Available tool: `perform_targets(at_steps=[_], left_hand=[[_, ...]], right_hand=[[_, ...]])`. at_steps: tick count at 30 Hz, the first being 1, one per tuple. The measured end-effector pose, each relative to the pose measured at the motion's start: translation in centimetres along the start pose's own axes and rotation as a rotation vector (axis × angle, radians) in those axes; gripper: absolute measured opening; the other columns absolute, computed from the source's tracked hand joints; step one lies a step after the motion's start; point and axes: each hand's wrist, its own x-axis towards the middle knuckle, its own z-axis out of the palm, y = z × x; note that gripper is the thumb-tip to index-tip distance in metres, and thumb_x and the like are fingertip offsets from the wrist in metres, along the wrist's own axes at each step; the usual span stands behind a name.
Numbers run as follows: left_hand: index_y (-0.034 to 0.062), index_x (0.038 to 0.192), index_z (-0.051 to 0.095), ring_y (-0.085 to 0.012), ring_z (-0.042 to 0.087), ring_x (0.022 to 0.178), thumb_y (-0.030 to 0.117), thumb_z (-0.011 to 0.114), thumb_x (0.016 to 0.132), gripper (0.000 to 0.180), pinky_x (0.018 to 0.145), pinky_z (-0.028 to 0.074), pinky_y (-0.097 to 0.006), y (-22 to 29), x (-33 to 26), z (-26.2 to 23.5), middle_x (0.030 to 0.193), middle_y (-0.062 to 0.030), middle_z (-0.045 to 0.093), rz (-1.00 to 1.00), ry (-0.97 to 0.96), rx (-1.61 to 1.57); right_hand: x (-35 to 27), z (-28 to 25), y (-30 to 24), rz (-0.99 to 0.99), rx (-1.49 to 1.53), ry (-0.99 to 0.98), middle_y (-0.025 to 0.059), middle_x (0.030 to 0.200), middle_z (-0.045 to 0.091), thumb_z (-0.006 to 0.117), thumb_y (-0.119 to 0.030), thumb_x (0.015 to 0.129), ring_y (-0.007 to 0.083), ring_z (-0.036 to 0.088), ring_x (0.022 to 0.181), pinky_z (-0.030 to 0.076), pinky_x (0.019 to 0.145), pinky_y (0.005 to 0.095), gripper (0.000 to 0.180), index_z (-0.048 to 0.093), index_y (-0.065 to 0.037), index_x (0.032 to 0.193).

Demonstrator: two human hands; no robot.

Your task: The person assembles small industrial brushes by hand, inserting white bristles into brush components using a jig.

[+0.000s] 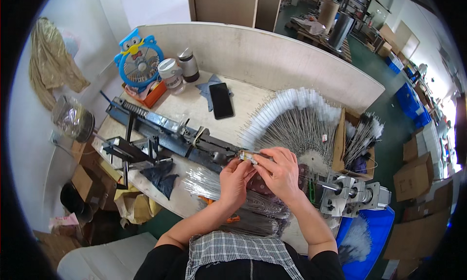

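My left hand (234, 182) and my right hand (280, 174) meet at the middle of the bench, fingertips pinched together. Between them shows a small white and yellowish piece (247, 156); its kind is too small to tell. They work right at the end of a long metal rail machine (180, 136). Below my hands lie bundles of thin wires (265, 207), partly hidden by my forearms. Beyond my right hand, wire-stemmed brushes with white bristles (296, 117) are spread in a fan.
A black phone (222, 101) lies on a grey cloth. Behind the machine stand a blue fan (141, 66), a white-lidded jar (170, 75) and a flask (188, 65). At right are a cardboard box (339, 146) of brushes, a motor unit (357, 195) and a blue bin (382, 231).
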Motion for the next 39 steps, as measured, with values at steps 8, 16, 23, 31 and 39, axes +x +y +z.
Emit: perform_targets(at_steps=[8,16,23,31,39], left_hand=[[0.0005,0.098,0.057,-0.0145,0.062,0.087,0.015,0.053,0.091,0.016,0.08,0.05,-0.029,0.8,0.0,0.1,0.095,-0.0067,0.063,-0.004,0.011,-0.148],[0.001,0.096,0.057,-0.0152,0.062,0.088,0.017,0.053,0.091,0.018,0.08,0.05,-0.029,-0.2,0.1,-1.3,0.095,-0.0068,0.063,0.017,-0.062,-0.197],[0.0028,0.094,0.059,-0.0148,0.063,0.087,0.011,0.053,0.092,0.01,0.08,0.051,-0.029,0.3,-0.2,-0.1,0.096,-0.0052,0.063,-0.005,0.025,-0.161],[0.003,0.1,0.057,-0.0139,0.062,0.09,0.01,0.054,0.092,0.012,0.081,0.05,-0.028,0.2,0.0,-0.1,0.098,-0.0052,0.063,0.005,-0.012,-0.127],[0.0023,0.103,0.055,-0.0197,0.061,0.098,0.024,0.047,0.095,0.025,0.086,0.049,-0.034,0.6,-0.3,-0.3,0.102,-0.0087,0.061,0.007,-0.025,-0.137]], right_hand=[[0.9,1.7,-1.1,0.041,0.065,0.024,0.0028,0.098,0.063,0.071,-0.014,0.07,0.0225,0.057,0.095,0.042,0.082,0.0365,0.03,0.069,-0.01,0.1],[1.4,3.1,-2.8,0.117,-0.069,0.072,0.0001,0.097,0.062,0.072,-0.019,0.07,0.0188,0.056,0.095,0.042,0.079,0.0358,0.034,0.067,-0.01,0.102],[-0.2,1.3,-1.8,0.059,-0.112,0.096,-0.0021,0.095,0.063,0.073,-0.022,0.07,0.0179,0.057,0.091,0.04,0.08,0.0352,0.026,0.07,-0.014,0.095],[-0.1,1.5,-1.7,0.077,-0.072,0.108,-0.002,0.095,0.062,0.072,-0.02,0.071,0.0182,0.057,0.091,0.04,0.079,0.0344,0.025,0.069,-0.014,0.096],[0.2,0.9,-2.1,0.09,-0.079,0.139,-0.0009,0.094,0.065,0.075,-0.021,0.068,0.0183,0.059,0.088,0.042,0.077,0.0333,0.032,0.069,-0.01,0.097]])
